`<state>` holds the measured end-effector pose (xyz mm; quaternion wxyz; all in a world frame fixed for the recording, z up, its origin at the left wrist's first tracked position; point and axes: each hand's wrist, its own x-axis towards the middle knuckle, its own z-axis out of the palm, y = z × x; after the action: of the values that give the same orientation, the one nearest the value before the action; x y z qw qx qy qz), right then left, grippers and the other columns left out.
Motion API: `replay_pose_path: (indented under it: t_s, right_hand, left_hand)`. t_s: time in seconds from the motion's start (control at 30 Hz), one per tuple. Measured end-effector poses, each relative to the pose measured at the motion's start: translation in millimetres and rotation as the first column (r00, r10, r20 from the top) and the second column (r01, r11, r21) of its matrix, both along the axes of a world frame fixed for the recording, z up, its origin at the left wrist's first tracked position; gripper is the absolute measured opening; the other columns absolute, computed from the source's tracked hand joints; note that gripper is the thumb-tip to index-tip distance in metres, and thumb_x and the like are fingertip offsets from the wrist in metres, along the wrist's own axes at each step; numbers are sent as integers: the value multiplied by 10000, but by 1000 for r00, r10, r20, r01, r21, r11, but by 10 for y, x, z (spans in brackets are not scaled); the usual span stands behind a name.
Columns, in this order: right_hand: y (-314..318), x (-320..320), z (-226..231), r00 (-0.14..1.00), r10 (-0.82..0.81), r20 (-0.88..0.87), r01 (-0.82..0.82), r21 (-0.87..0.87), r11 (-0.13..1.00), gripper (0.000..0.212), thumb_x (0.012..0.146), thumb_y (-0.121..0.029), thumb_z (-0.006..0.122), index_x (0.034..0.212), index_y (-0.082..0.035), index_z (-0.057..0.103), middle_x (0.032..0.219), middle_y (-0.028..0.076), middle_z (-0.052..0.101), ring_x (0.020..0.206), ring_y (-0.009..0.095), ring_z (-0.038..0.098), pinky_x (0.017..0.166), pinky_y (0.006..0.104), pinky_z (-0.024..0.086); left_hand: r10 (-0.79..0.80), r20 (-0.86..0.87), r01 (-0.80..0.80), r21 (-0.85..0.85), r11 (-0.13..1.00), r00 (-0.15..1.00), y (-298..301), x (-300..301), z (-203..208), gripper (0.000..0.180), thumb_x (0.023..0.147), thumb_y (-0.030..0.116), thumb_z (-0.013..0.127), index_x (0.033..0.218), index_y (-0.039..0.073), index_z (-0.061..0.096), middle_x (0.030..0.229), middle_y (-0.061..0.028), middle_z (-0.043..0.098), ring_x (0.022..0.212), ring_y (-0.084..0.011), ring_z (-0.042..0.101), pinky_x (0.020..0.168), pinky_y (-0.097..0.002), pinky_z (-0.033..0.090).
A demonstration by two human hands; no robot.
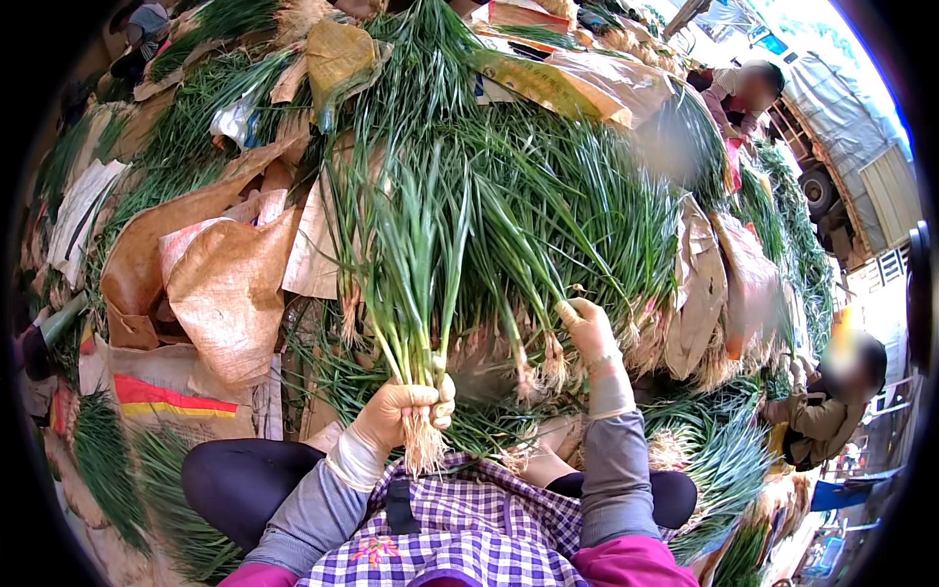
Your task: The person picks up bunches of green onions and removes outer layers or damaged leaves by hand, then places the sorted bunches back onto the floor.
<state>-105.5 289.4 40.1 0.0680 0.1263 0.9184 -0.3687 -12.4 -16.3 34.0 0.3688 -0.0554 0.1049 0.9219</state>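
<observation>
The left hand [403,409] grips a small green onion bunch [419,284], while the right hand [587,328] pinches one more stalk from the big pile [567,196].

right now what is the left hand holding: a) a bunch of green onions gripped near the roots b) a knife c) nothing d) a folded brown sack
a: the left hand is closed around a bunch of green onions just above the pale roots, with the leaves standing up, while the right hand reaches into the big pile of onions ahead.
</observation>
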Motion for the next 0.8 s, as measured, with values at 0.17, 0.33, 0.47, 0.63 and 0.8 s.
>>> replay_pose_path:
  t_s: [0.17, 0.33, 0.47, 0.63, 0.8]
  right_hand:
    - [-358, 310, 16, 947, -58, 315, 282, -735, 616, 225, 895, -191, 568, 967, 18, 613, 676, 10, 570, 518, 99, 495, 503, 234, 412]
    - [-670, 734, -147, 942, 34, 333, 271, -819, 506, 114, 824, -119, 657, 889, -31, 626, 744, -3, 614, 638, 77, 536, 598, 225, 424]
    - [-1016, 860, -159, 948, 7, 319, 235, -713, 660, 165, 827, -115, 660, 912, 19, 616, 753, 37, 629, 696, 120, 582, 654, 268, 470]
    - [-1266, 827, -298, 992, 83, 99, -53, -269, 962, 216, 846, -165, 615, 969, 12, 620, 846, 158, 662, 756, 244, 637, 688, 344, 490]
    - [-679, 398, -416, 996, -56, 70, 40, 220, 975, 203, 839, -200, 613, 988, -65, 641, 914, 141, 651, 874, 270, 629, 787, 346, 495]
  left_hand:
    - [-48, 65, 55, -112, 992, 997, 54, 49, -131, 370, 781, -4, 559, 1148, -9, 517, 892, -96, 592, 813, -210, 592, 781, -358, 500]
    - [-152, -24, 130, -391, 911, 988, 213, 78, -119, 241, 772, -63, 525, 1009, -27, 549, 1057, -212, 600, 1045, -286, 587, 960, -397, 456]
    - [-222, -1, 191, -507, 841, 975, 230, 108, -301, 241, 772, -49, 537, 1009, -8, 536, 988, -175, 606, 818, -247, 624, 744, -338, 543]
    - [-30, 170, 99, -414, 905, 985, 284, 129, -319, 179, 787, -37, 519, 957, 17, 530, 826, -105, 572, 706, -208, 587, 682, -328, 529]
    - [-13, 115, 39, -229, 973, 993, 239, 130, -354, 176, 753, -51, 515, 889, 57, 540, 899, -82, 543, 743, -177, 514, 720, -338, 468]
